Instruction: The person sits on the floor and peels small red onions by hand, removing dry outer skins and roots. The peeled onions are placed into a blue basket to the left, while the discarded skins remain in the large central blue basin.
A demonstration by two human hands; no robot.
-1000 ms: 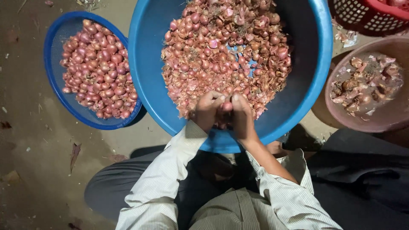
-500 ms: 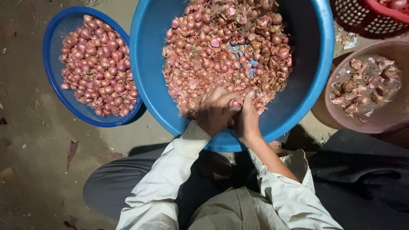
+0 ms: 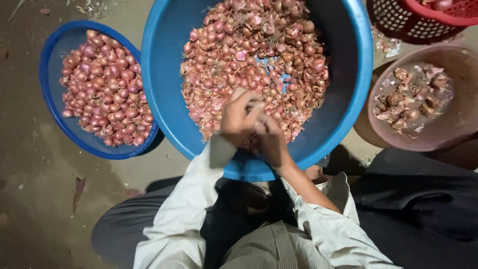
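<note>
A large blue basin (image 3: 164, 94) holds a heap of small red shallots (image 3: 249, 55) mixed with loose papery skins. Both my hands work together over its near rim. My left hand (image 3: 238, 118) has its fingers pinched around a small dark shallot (image 3: 252, 105) at the edge of the heap. Just below and to the right, my right hand (image 3: 271, 140) is curled and pressed against the left hand. What the right fingers hold is hidden. Both sleeves are pale and striped.
A smaller blue mesh basket (image 3: 59, 55) of peeled shallots (image 3: 107, 89) stands to the left. A brownish bowl (image 3: 448, 134) with scraps and skins sits on the right, with a red lattice basket (image 3: 423, 17) behind it. Below, my knees and dark cloth border the bare ground.
My hands have moved from the basin's near rim a little farther in over the heap. The left hand now sits higher than the right, with its fingers pinching.
</note>
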